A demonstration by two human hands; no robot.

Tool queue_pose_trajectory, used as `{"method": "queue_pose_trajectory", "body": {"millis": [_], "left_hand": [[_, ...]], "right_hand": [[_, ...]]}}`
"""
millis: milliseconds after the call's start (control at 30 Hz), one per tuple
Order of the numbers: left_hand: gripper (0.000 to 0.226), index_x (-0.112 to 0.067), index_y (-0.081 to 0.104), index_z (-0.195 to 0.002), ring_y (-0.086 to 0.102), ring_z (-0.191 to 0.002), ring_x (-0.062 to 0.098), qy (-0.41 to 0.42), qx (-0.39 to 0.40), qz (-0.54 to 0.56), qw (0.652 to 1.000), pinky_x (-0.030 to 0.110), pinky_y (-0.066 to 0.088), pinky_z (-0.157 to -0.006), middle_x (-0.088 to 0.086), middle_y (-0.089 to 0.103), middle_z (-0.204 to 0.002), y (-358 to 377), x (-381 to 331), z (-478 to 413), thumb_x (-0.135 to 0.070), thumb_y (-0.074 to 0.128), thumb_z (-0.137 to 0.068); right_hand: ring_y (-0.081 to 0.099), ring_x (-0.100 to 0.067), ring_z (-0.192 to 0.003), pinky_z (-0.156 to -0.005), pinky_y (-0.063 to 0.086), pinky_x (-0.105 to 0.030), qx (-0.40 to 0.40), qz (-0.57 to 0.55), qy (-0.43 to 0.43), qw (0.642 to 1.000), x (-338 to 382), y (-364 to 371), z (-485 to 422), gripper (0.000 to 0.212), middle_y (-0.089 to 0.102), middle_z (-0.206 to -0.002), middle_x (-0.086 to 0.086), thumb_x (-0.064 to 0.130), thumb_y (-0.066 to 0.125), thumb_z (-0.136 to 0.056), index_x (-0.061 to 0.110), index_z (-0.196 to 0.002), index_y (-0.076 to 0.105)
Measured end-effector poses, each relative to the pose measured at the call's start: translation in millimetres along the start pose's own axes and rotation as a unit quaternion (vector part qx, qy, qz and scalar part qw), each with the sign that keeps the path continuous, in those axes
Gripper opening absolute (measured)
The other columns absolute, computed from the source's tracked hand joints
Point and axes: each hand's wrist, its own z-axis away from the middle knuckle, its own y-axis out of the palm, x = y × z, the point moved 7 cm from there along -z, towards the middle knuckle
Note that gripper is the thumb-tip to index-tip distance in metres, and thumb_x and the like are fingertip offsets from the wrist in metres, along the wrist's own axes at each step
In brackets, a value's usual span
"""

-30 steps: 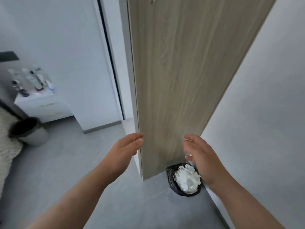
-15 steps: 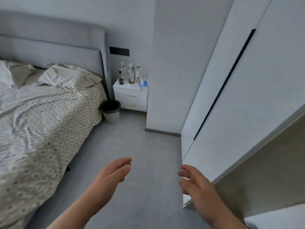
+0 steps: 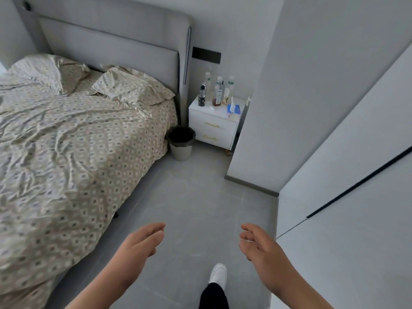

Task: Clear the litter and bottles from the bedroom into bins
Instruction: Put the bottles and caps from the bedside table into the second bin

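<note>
Grey tiled floor (image 3: 196,197) fills the middle, and both hands are out in front over it with nothing in either. The left hand (image 3: 140,241) has its fingers straight and close together, palm turned inward. The right hand (image 3: 260,246) is loose, its fingers slightly curled and spread. Just below them, a white shoe (image 3: 218,274) is on the floor. Up ahead, the bottles (image 3: 219,92) stand upright in a cluster on the white nightstand (image 3: 219,132), well apart from the hands, with a blue tissue pack (image 3: 234,108) just beside them. The bin (image 3: 181,146), pale with a black liner, sits on the floor between the nightstand and the patterned bed (image 3: 66,152), just beside both. A white wardrobe (image 3: 345,197) runs along the right.
</note>
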Motion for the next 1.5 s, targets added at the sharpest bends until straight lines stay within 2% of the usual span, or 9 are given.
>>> {"method": "queue_pose_trajectory", "body": {"millis": [67,267,700,800,900,1033,1233,1400,1500], "left_hand": [[0.017,-0.026,0.063,-0.108,0.059,-0.107,0.011,-0.009,-0.008,0.003,1.000,0.035,0.046,-0.095,-0.007,0.064,-0.113,5,-16,-34,-0.020,0.059,-0.093],[0.037,-0.029,0.066,-0.097,0.059,-0.101,0.017,-0.015,-0.042,0.027,0.999,0.032,0.045,-0.083,-0.001,0.065,-0.104,19,-102,-135,-0.044,0.061,-0.063],[0.030,-0.031,0.062,-0.103,0.056,-0.112,0.011,0.046,-0.056,0.044,0.996,0.027,0.046,-0.088,-0.005,0.062,-0.116,15,-228,-322,-0.036,0.058,-0.073],[0.018,-0.024,0.061,-0.110,0.056,-0.114,0.016,0.055,-0.055,0.041,0.996,0.031,0.045,-0.092,0.000,0.062,-0.120,2,-245,-394,-0.018,0.056,-0.094],[0.021,-0.018,0.060,-0.114,0.054,-0.117,0.019,0.059,-0.056,0.047,0.996,0.027,0.045,-0.086,0.003,0.061,-0.121,-11,-271,-463,-0.012,0.049,-0.097],[0.019,-0.023,0.061,-0.107,0.055,-0.114,0.016,0.063,-0.040,0.053,0.996,0.024,0.045,-0.082,-0.003,0.062,-0.117,-26,-309,-538,-0.012,0.049,-0.097],[0.019,-0.029,0.062,-0.099,0.056,-0.107,0.011,0.057,-0.021,0.040,0.997,0.032,0.043,-0.095,-0.006,0.062,-0.111,-33,-363,-634,-0.015,0.049,-0.098],[0.020,-0.035,0.061,-0.098,0.055,-0.111,0.010,0.063,-0.008,0.020,0.998,0.026,0.045,-0.087,-0.010,0.061,-0.114,-28,-394,-711,-0.018,0.050,-0.097],[0.020,-0.036,0.061,-0.098,0.055,-0.112,0.012,0.052,-0.016,0.013,0.998,0.029,0.044,-0.093,-0.008,0.061,-0.116,-22,-408,-756,-0.019,0.050,-0.097]], "right_hand": [[0.058,0.000,-0.095,-0.088,0.044,-0.021,0.004,0.000,-0.009,1.000,15,-15,-44,0.026,0.058,-0.113,0.011,0.026,0.054,-0.096,0.031,-0.121,0.051],[0.055,-0.003,-0.088,-0.090,0.044,-0.028,0.027,0.013,-0.049,0.998,84,-61,-161,0.027,0.059,-0.103,0.013,0.029,0.053,-0.095,0.030,-0.122,0.050],[0.056,-0.009,-0.105,-0.101,0.044,-0.038,0.040,0.042,-0.068,0.996,197,-103,-363,0.038,0.057,-0.111,0.016,0.037,0.052,-0.094,0.030,-0.131,0.048],[0.057,-0.006,-0.102,-0.098,0.045,-0.034,0.024,0.042,-0.056,0.997,220,-104,-421,0.037,0.057,-0.113,0.015,0.036,0.052,-0.095,0.029,-0.130,0.049],[0.056,-0.004,-0.102,-0.094,0.044,-0.028,0.012,0.047,-0.045,0.998,248,-107,-476,0.037,0.056,-0.117,0.013,0.035,0.053,-0.095,0.029,-0.131,0.049],[0.055,-0.006,-0.105,-0.097,0.043,-0.029,-0.010,0.034,-0.032,0.999,295,-116,-540,0.036,0.056,-0.115,0.013,0.034,0.052,-0.094,0.029,-0.130,0.049],[0.055,-0.007,-0.105,-0.099,0.045,-0.034,-0.029,0.008,-0.025,0.999,340,-127,-629,0.038,0.058,-0.112,0.013,0.036,0.053,-0.092,0.032,-0.130,0.049],[0.055,-0.009,-0.104,-0.085,0.043,-0.024,-0.018,0.005,-0.020,1.000,363,-142,-707,0.034,0.055,-0.115,0.012,0.036,0.051,-0.094,0.035,-0.128,0.047],[0.054,-0.013,-0.108,-0.091,0.045,-0.029,-0.008,0.004,-0.012,1.000,372,-151,-761,0.034,0.054,-0.118,0.012,0.037,0.050,-0.093,0.037,-0.127,0.046]]}}
